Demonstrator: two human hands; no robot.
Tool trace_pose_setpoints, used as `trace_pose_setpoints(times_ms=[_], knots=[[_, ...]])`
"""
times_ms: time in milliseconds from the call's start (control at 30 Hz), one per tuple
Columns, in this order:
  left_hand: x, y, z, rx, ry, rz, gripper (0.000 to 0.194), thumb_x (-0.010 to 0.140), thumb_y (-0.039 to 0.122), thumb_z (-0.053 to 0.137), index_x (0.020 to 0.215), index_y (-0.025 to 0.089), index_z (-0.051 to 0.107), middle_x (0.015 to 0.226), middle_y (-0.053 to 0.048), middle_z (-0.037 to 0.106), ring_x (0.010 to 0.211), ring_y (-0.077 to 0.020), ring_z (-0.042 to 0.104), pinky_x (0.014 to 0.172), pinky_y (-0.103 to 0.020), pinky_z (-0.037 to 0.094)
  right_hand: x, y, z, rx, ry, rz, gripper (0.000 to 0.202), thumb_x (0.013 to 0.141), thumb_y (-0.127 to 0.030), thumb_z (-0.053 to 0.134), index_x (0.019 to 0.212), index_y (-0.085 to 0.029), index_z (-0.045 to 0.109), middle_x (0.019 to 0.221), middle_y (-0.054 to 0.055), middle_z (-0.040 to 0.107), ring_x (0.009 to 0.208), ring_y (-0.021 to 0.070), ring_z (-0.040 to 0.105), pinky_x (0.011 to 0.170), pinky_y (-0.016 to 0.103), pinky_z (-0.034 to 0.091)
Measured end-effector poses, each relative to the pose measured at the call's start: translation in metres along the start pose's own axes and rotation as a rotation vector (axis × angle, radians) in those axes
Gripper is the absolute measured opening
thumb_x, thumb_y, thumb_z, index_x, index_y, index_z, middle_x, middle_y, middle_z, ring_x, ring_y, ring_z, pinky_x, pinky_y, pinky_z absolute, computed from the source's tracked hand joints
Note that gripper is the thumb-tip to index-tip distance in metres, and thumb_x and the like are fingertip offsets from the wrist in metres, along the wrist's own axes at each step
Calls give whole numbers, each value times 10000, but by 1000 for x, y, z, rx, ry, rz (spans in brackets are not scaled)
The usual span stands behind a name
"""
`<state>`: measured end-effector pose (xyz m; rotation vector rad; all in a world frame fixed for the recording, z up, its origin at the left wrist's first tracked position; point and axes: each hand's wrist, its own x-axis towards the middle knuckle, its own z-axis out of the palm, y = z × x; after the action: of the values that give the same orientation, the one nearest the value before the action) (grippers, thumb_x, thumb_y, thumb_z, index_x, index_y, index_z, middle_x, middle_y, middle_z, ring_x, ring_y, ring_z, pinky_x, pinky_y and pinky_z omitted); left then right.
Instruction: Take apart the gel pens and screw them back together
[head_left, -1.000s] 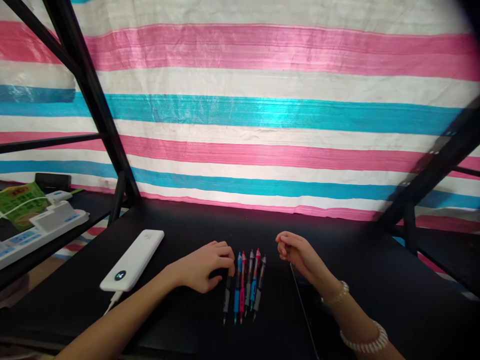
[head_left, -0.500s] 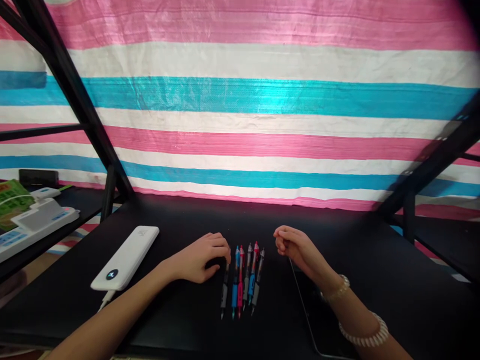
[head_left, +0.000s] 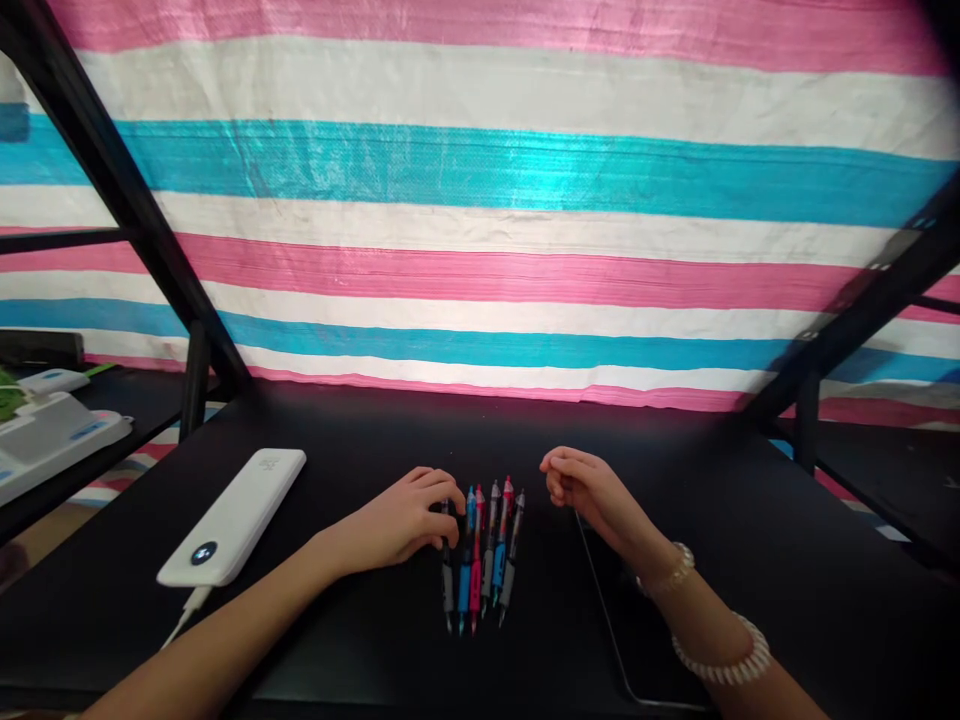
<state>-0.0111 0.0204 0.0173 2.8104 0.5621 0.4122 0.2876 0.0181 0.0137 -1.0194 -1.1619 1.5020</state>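
Observation:
Several click pens lie side by side on the black table, their tips toward me: gray, blue, red and others. My left hand is at the upper part of the leftmost gray pen, thumb and fingers curled around its top end, which they partly cover. To the right of the pens, my right hand is closed with its fingers curled together, above the top edge of a dark tablet; nothing shows between its fingers. Two bracelets are on the right arm.
A white power bank with a cable stands left of my left arm. Further left, a white power strip lies on a side surface. Black metal frame bars rise on both sides, before a striped sheet.
My left thumb has moved up toward the fingers at the leftmost pen's top. The view has shifted slightly, sliding the scene left. My right hand keeps its pose.

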Motion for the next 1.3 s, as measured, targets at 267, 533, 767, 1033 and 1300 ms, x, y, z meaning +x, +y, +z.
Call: trace_pose_setpoints(times_ms=[267,533,767,1033,1300], knots=[[3,7,1,73,302,-106,136,1006,173,479,1094,197,580,933,-30,696,764,-176,602,756,-319,442,-15,-11,14,-490,-236,-195,307,1004,-385,510,975,-163,720,825,42,645,739,167,552,645,267,413],[6,19,20,516,445,6,149,1005,259,524,1089,172,609,670,13,650,501,-154,548,501,-298,326,-24,-12,26,-793,-409,-215,345,1052,-316,443,826,-167,657,624,-34,530,563,117,463,560,235,346],[7,28,23,349,292,-138,305,1055,295,355,915,177,599,691,-16,705,467,-168,581,494,-304,318,-24,-8,29,-915,-293,-378,389,1041,-300,464,682,-191,568,615,-21,506,555,131,462,562,251,330],[6,27,20,-118,193,-359,336,1043,335,382,834,202,610,653,18,628,556,-146,597,536,-244,351,-23,1,28,-991,-213,-554,221,1004,-252,538,838,-193,673,670,12,544,621,167,509,579,268,341],[5,20,8,-509,596,-601,174,918,327,607,1001,200,692,751,4,667,570,-130,592,561,-229,461,-20,-6,22,-791,-63,-365,301,1005,-322,515,759,-188,625,581,-23,531,525,130,462,511,249,311]])
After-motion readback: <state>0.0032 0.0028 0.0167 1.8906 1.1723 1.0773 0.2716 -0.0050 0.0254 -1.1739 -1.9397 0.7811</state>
